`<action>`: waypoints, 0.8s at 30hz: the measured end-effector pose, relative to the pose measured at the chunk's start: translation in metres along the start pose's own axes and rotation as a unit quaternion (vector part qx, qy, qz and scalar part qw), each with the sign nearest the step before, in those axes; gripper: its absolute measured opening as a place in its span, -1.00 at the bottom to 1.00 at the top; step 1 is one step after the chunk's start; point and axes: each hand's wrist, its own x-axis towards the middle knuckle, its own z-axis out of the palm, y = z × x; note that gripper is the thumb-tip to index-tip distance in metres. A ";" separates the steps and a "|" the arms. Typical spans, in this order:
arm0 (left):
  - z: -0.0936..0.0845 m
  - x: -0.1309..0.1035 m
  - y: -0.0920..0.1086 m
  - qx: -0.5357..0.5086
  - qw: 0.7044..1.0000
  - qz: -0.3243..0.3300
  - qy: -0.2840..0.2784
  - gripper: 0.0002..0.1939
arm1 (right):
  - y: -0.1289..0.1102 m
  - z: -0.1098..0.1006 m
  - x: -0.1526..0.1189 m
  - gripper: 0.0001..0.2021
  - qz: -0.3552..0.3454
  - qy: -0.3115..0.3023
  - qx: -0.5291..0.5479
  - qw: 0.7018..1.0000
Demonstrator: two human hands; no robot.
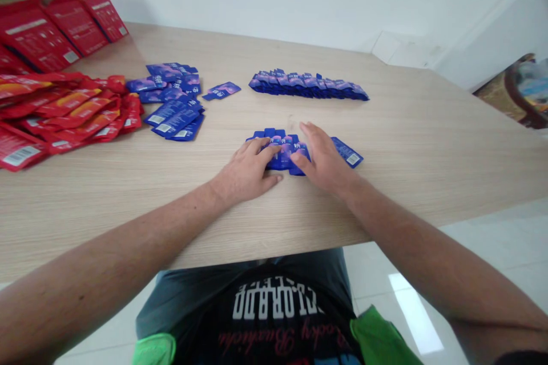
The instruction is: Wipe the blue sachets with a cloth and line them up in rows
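Note:
Several blue sachets [280, 154] lie overlapped in a short row on the table in front of me. My left hand [250, 170] rests over the row's left end, fingers spread on the sachets and thumb on the wood. At the right end, my right hand [323, 158] is open, its thumb touching the sachets and its fingers pointing away from me. Another blue sachet [349, 152] with a barcode sticks out to the right of my right hand. Farther back lies a long, tightly overlapped row of blue sachets [308, 85].
Loose blue sachets [177, 97] lie in a pile at the back left, with a single one [221, 90] beside it. Red pouches [77, 108] are heaped at the far left before red boxes [72, 25]. A white wall borders the wooden table [406, 154].

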 end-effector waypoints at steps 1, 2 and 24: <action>-0.003 -0.001 -0.002 0.001 1.000 0.005 -0.001 -0.25 | 0.010 -0.012 -0.007 -0.26 0.003 0.002 -0.026 1.000; -0.006 -0.001 -0.004 0.005 1.000 0.007 -0.004 -0.22 | 0.023 -0.024 -0.015 -0.29 0.012 -0.001 -0.057 0.998; 0.007 0.027 0.028 0.075 0.997 0.009 -0.015 -0.38 | 0.028 -0.020 -0.028 -0.25 0.043 -0.149 -0.075 0.985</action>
